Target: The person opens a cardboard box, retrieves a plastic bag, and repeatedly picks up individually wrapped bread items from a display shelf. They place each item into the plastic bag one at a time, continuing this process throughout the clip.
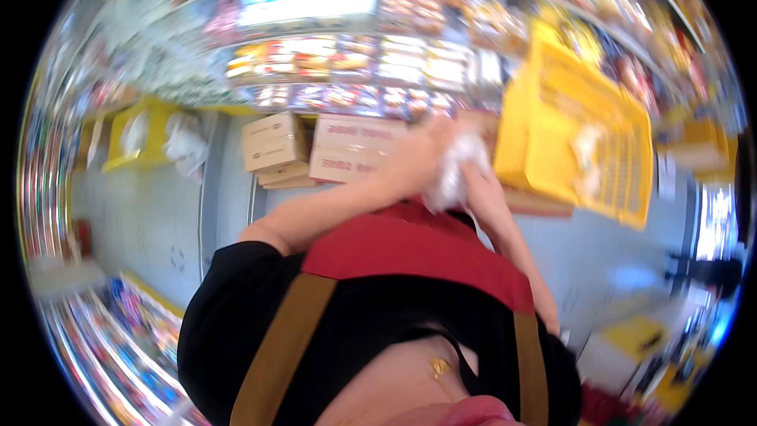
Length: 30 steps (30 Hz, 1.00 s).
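Both hands meet in front of the red apron. My left hand (434, 145) lies against the left side of a crumpled white, shiny bundle (454, 174), perhaps a plastic bag or cloth. On its right side, my right hand (482, 183) has its fingers closed against it. Motion blur hides the finger details of both. Just beyond the hands stands a cardboard box with red print (352, 145). A yellow plastic basket (520, 136) with something whitish in it is to the right of my right hand.
Shelves of packaged goods (355, 62) run across the far side. Small cardboard boxes (275, 142) are stacked at the left, by a yellow bin (151, 136) with white plastic bags. More shelves (118, 361) stand at lower left. A grey floor (142, 219) shows between them.
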Tool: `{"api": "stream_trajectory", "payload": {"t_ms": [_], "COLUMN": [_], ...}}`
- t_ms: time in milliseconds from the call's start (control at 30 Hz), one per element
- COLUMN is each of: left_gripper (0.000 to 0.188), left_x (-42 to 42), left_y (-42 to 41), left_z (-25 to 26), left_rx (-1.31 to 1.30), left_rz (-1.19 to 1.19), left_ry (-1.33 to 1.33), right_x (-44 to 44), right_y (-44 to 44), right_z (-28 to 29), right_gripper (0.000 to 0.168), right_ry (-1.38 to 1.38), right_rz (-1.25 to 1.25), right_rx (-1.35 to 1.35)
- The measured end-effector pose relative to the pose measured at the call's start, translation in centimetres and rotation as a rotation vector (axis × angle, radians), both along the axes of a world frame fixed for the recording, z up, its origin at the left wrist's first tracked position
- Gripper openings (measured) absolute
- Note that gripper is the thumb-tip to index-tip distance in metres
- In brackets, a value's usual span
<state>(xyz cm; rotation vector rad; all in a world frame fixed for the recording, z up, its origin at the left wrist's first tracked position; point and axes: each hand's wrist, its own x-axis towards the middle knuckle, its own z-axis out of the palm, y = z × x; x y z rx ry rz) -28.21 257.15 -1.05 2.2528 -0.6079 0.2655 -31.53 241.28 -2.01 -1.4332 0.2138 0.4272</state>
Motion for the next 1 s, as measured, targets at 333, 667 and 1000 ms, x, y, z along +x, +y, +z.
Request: {"api": "stream_trajectory", "payload": {"t_ms": [333, 667, 1000], "left_gripper": [0.047, 0.056, 0.05], "left_x": [-5.9, -8.2, -5.0], "left_y": [6.8, 9.6, 11.3], "left_z": [-0.3, -0.7, 0.9], "left_rx": [-0.368, 0.046, -0.211], "left_rz": [-0.323, -0.165, 0.379], "left_ry": [0.293, -0.357, 0.074], "right_x": [-6.8, -4.5, -5.1], "right_y": [-0.5, 4.7, 9.8], "right_z": [5.0, 0.2, 5.8], "right_gripper": [0.04, 0.017, 0.053], "right_ry": [0.152, -0.507, -0.611], "right_rz": [0.301, 0.457, 0.145], "right_rx": [0.363, -0.469, -0.295]}}
